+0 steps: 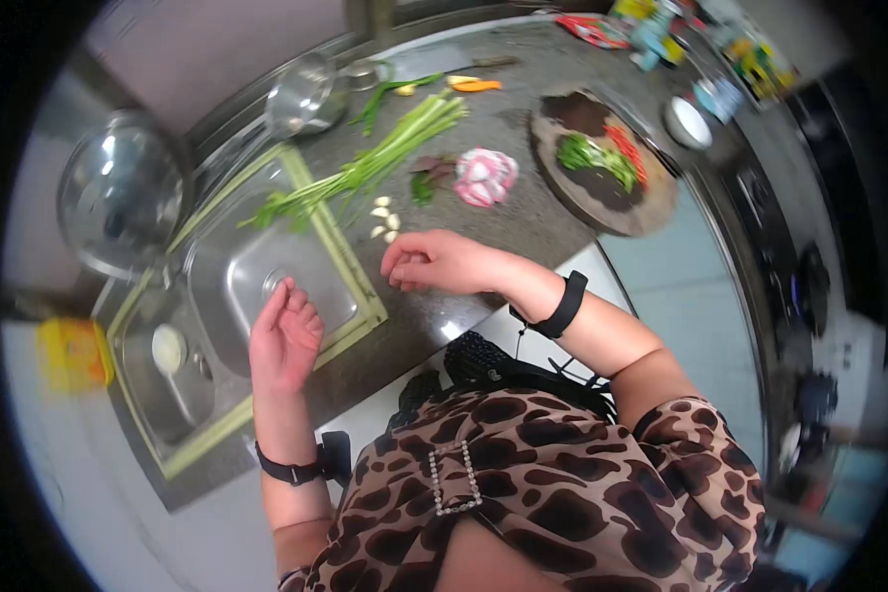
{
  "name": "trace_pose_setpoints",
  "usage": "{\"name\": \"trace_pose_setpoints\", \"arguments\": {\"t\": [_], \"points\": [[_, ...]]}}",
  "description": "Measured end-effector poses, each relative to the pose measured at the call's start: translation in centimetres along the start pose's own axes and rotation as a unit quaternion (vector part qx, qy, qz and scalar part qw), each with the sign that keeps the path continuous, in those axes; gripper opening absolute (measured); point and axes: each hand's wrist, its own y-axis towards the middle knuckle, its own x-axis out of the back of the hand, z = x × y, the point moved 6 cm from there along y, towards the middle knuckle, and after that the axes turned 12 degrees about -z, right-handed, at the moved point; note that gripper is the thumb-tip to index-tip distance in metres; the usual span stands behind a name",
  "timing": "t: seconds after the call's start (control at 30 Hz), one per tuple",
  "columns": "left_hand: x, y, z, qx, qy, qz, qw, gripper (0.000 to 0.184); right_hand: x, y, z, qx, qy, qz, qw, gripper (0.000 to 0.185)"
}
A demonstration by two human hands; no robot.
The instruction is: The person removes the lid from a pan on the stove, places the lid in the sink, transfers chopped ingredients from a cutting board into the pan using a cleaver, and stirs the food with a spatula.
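My left hand (286, 338) is raised over the front edge of the sink (257, 266). Its fingers are loosely bent and the visible palm holds nothing. My right hand (442, 262) hovers at the counter's near edge, fingers half curled and slightly apart, with nothing visible in them. Just beyond it lie several peeled garlic cloves (381, 212). Long green celery stalks (375, 163) stretch from the counter over the sink's rim. A pink-and-white bundle (485, 178) sits right of the cloves, beside some dark leaves (432, 176).
On the right, a round cutting board (553, 163) bears chopped greens (587, 153) and red pieces (624, 148), with a knife (651, 138) at its far edge. A white bowl (688, 123) stands behind. Metal bowls (308, 94) and a large steel lid or pan (118, 197) are at left.
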Motion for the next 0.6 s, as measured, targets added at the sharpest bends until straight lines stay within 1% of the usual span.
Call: {"name": "trace_pose_setpoints", "arguments": {"t": [0.03, 0.07, 0.13, 0.17, 0.2, 0.23, 0.27, 0.3, 0.33, 0.37, 0.4, 0.43, 0.47, 0.53, 0.57, 0.6], "points": [[-1.0, 0.8, 0.8, 0.027, 0.016, 0.049, 0.998, 0.018, 1.2, -1.0, 0.1, -0.005, -0.015, -0.049, 0.999, 0.018], [-2.0, 1.5, 1.7, 0.044, 0.024, 0.062, 0.997, 0.018, 2.4, -1.9, -0.5, -0.009, -0.017, -0.071, 0.997, 0.018], [-4.7, 2.3, 4.3, 0.103, 0.051, 0.084, 0.99, 0.018, 6.4, -3.7, -2.3, 0.044, -0.041, -0.198, 0.978, 0.02], [-6.2, 2.5, 5.6, 0.129, 0.056, 0.116, 0.983, 0.018, 8.8, -5.0, -3.2, 0.04, -0.047, -0.244, 0.968, 0.023], [-7.5, 2.6, 6.8, 0.137, 0.065, 0.125, 0.981, 0.018, 11.4, -6.6, -3.5, 0.064, -0.056, -0.322, 0.943, 0.019], [-8.8, 2.7, 8.1, 0.138, 0.103, 0.121, 0.978, 0.019, 14.1, -8.4, -3.7, 0.062, -0.047, -0.378, 0.922, 0.02], [-9.7, 3.0, 9.1, 0.136, 0.14, 0.116, 0.974, 0.02, 17.0, -10.4, -3.8, 0.045, -0.082, -0.433, 0.896, 0.023], [-10.7, 3.5, 10.4, 0.163, 0.141, 0.179, 0.96, 0.025, 20.8, -12.2, -5.7, 0.032, -0.109, -0.492, 0.863, 0.024], [-11.9, 3.8, 11.5, 0.165, 0.146, 0.182, 0.958, 0.025, 24.6, -14.1, -7.1, 0.033, -0.158, -0.532, 0.831, 0.025], [-13.3, 4.1, 13.1, 0.158, 0.172, 0.178, 0.956, 0.027, 27.8, -16.2, -8.0, 0.038, -0.168, -0.59, 0.789, 0.024], [-14.6, 4.4, 14.6, 0.15, 0.198, 0.172, 0.953, 0.03, 32.0, -18.0, -10.1, 0.01, -0.193, -0.615, 0.764, 0.025], [-16.0, 4.9, 16.3, 0.154, 0.205, 0.198, 0.946, 0.033, 35.6, -19.8, -11.3, -0.044, -0.231, -0.632, 0.739, 0.029], [-17.5, 5.5, 18.2, 0.152, 0.208, 0.197, 0.946, 0.033, 37.8, -21.3, -10.9, -0.052, -0.268, -0.639, 0.719, 0.033], [-20.0, 7.1, 22.7, 0.117, 0.268, 0.151, 0.944, 0.035, 42.2, -22.5, -11.8, -0.078, -0.33, -0.633, 0.696, 0.035], [-21.1, 8.3, 25.2, 0.108, 0.289, 0.152, 0.939, 0.037, 44.0, -22.6, -12.5, -0.076, -0.327, -0.628, 0.702, 0.035], [-22.0, 9.7, 27.9, 0.103, 0.288, 0.142, 0.942, 0.037, 45.5, -22.1, -12.9, -0.083, -0.405, -0.597, 0.688, 0.036]]}}
